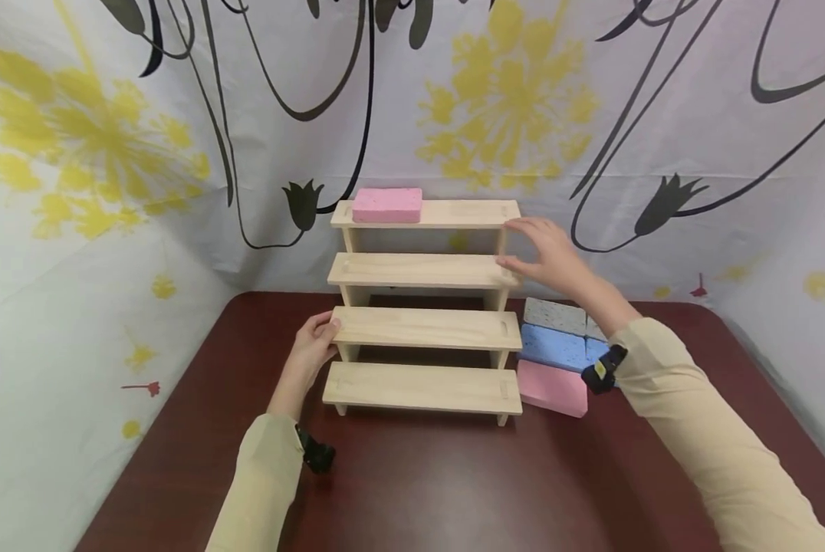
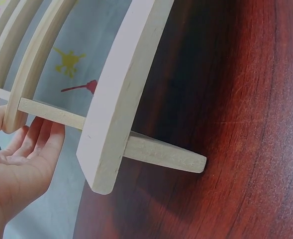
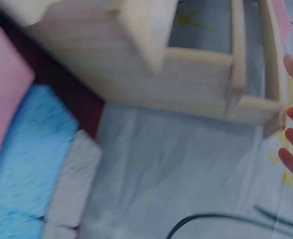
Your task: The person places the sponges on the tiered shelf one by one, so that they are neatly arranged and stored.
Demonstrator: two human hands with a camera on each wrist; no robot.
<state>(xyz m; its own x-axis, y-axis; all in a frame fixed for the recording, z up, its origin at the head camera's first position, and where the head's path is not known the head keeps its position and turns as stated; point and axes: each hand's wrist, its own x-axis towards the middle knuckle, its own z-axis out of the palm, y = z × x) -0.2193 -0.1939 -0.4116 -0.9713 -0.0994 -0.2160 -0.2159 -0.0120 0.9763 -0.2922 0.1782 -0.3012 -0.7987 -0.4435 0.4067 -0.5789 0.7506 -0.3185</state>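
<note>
A pale wooden four-step display stand (image 1: 426, 328) stands on the table, its treads rising toward the back wall. My left hand (image 1: 312, 345) grips the left end of the second tread from the bottom, thumb on top. In the left wrist view, the fingers of that left hand (image 2: 29, 169) reach beneath the wood. My right hand (image 1: 547, 249) is by the right ends of the two upper treads, thumb and fingers spread with nothing between them. A pink sponge-like block (image 1: 387, 205) lies on the left part of the top tread.
Beside the stand's right side lie a grey block (image 1: 553, 315), a blue block (image 1: 553, 347) and a pink block (image 1: 552, 389), with more grey and blue partly behind my right wrist. Patterned cloth (image 1: 399, 146) hangs around the dark red-brown table (image 1: 412, 491).
</note>
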